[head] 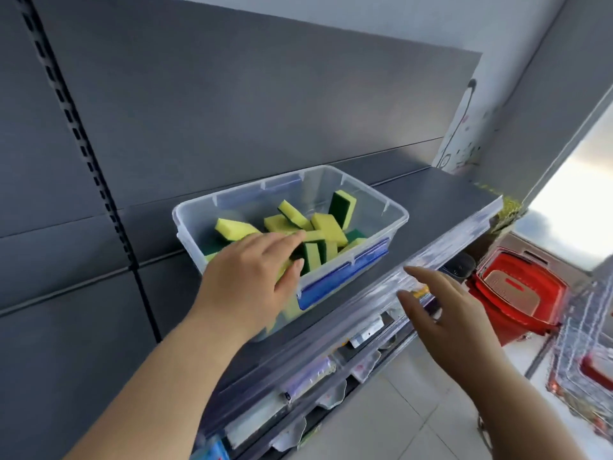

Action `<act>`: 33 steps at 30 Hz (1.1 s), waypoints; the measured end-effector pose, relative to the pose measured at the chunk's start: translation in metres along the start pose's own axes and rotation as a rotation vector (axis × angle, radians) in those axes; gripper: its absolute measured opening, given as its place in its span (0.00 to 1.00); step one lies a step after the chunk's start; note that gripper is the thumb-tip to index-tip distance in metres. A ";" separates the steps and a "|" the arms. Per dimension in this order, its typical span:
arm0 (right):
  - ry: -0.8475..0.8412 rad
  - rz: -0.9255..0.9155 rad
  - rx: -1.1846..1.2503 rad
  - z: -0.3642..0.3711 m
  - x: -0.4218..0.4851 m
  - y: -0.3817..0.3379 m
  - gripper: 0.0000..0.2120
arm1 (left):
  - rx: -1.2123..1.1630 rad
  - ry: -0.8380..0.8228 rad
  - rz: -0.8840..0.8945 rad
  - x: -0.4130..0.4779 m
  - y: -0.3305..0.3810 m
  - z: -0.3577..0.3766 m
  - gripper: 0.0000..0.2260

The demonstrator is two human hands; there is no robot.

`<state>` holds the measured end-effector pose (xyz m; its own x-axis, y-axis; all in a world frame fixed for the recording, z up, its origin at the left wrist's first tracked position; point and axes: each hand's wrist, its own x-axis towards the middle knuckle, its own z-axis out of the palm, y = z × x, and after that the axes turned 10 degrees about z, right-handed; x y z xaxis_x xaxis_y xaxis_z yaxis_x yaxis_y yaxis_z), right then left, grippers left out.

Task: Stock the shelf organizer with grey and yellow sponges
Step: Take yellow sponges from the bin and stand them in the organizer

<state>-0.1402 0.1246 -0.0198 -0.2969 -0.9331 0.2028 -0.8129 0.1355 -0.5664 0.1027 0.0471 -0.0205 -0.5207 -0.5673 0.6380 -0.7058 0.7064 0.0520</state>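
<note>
Grey back panel (232,111): the largest thing we see. It rises behind the shelf and gives the bin something to sit close against.
Grey shelf (414,207): a flat dark board at about chest height, carrying the bin. A clear price rail (447,247) runs along its front edge.
Clear plastic shelf organizer (394,207): a lidless rectangular tub set at an angle on the shelf, near the panel. We judge it is turned this way so one long side faces the reaching arm. Its open top lets a hand drop stock straight in.
Red basket (517,293): low on the right, below the shelf and well apart from the tub. We cannot make out what it holds.
Left hand (245,277): it reaches over the tub's near rim, fingers spread across the pile and thumb down by the rim. A sliver of yellow shows under the thumb. We cannot tell whether this grip is clamped on a sponge or only pressing on the heap.
Right hand (444,303): it hovers just off the price rail with the grip apart and the fingers loose, holding nothing. We read it as free to steady or fetch.
Sponges (326,227): yellow with a dark green scouring face, all inside the tub. They lie loose, some flat and some on edge, and one leans at the far end. We see none that looks grey.
Blue latch (338,280): folded down on the tub's near long wall, out of the way.
</note>
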 end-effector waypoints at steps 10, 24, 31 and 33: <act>-0.066 -0.161 0.231 0.021 0.174 0.024 0.15 | 0.159 -0.107 -0.252 0.050 -0.048 0.061 0.20; -0.788 -1.011 -0.457 0.170 0.366 -0.066 0.27 | 0.442 0.070 -0.816 0.051 0.029 0.066 0.17; -0.846 -1.201 -0.733 0.195 0.360 -0.073 0.32 | 0.540 0.086 -0.933 0.051 0.062 0.069 0.16; -0.824 -1.182 -0.601 0.181 0.363 -0.075 0.31 | 0.532 0.069 -0.905 0.058 0.059 0.071 0.16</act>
<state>-0.0959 -0.2852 -0.0482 0.8143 -0.4934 -0.3057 -0.5115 -0.8590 0.0238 -0.0035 0.0253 -0.0349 0.3233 -0.7533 0.5728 -0.9463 -0.2559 0.1976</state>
